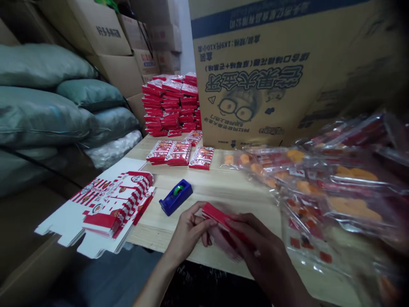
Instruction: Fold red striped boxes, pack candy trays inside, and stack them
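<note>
Both hands hold a red-and-white cardboard box (220, 219) low over the wooden table's front edge, its far end blurred. My left hand (188, 228) pinches one end with its fingers. My right hand (258, 243) wraps over the other end, and a clear plastic packet seems tucked beneath it. Nearest my left hand stands a blue tape dispenser (176, 197) with green tape. Flat, printed box blanks (96, 213) lie in a pile left of it. Clear plastic bags of orange-and-red snacks (335, 183) are heaped beside my right hand.
Small red boxes stand in a tall stack (171, 102) and in low piles (169, 152) at the table's back. A large printed carton (252, 72) rises behind the bags. Grey-green sacks (41, 115) and stacked cartons (115, 47) fill the left.
</note>
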`<state>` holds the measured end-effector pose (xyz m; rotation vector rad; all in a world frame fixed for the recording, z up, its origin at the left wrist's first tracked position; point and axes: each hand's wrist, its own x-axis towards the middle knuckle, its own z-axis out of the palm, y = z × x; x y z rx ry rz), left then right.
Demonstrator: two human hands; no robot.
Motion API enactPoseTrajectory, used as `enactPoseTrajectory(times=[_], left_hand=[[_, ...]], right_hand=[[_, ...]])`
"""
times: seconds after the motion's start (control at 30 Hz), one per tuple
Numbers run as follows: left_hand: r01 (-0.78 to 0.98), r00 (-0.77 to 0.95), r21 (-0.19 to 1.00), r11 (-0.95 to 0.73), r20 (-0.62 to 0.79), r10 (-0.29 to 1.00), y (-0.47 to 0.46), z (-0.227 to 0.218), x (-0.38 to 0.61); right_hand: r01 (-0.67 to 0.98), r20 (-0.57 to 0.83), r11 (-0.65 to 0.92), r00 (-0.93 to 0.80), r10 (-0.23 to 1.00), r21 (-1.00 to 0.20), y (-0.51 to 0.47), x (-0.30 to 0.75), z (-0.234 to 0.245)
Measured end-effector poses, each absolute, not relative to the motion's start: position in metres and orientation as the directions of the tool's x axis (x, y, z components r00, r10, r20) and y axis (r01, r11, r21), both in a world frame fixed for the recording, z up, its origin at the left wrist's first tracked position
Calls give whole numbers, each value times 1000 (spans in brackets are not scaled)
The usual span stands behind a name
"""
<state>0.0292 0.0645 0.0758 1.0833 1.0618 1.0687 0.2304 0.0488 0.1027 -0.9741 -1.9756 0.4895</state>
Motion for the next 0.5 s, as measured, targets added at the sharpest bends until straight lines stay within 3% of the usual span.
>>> enactPoseTrajectory(times=[0.17, 0.23, 0.37, 0.5], left_hand=[[10, 138, 999, 38, -39, 990, 52, 78, 23], [105, 65, 994, -22, 15, 998, 39, 84, 12], [242, -197, 969, -42, 92, 976, 14, 96, -34], [481, -395, 877, -18, 235, 888, 6, 104, -97]], right_hand=[[561, 427, 643, -481, 766, -522, 56, 246, 97], [541, 491, 674, -463, 738, -503, 63, 248, 101], [544, 673, 684, -266, 690, -486, 110, 233, 114], [522, 812, 788, -272, 516, -326, 203, 188, 90]])
